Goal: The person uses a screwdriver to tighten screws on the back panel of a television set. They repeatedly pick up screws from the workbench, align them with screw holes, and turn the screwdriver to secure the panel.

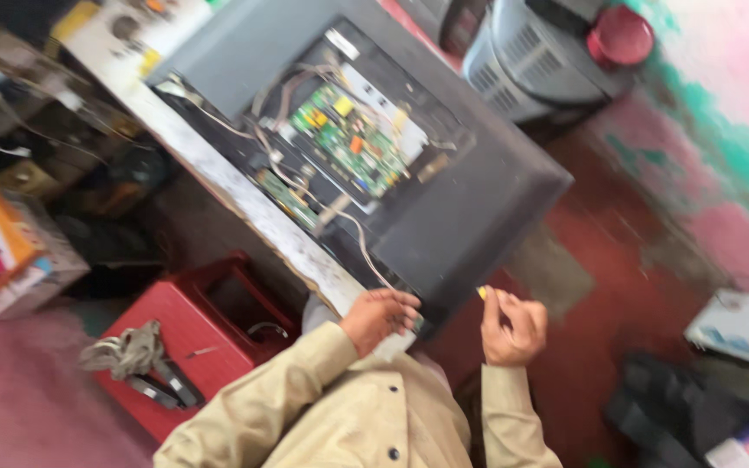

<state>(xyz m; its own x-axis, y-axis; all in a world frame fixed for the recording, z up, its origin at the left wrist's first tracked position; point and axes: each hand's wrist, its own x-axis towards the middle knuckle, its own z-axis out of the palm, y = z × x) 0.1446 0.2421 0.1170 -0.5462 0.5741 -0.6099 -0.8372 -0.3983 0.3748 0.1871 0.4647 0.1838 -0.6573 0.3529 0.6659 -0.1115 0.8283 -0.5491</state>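
— How many circuit boards show inside the opened television (444,186)?

— Two. One larger green main board (346,149), rectangular, studded with small yellow and orange parts, and one narrow green strip board (288,199) just below it. Thin pale wires loop around both.

— And the television itself?

— One, a flat dark grey slab lying face down on a scuffed white workbench (244,204), its near corner overhanging the edge.

— What are the two hands doing?

— The left hand (381,317) is curled shut at the television's near edge, touching a thin wire (366,251) that runs down from the boards; whether it actually pinches it, I cannot tell. The right hand (513,328) is closed around a small yellow-tipped tool (482,293), held just beside the television's corner.

— Anything else nearby?

— One red plastic crate (188,334) with a crumpled grey rag (127,351) on top, and one grey ribbed casing (522,61) beyond.
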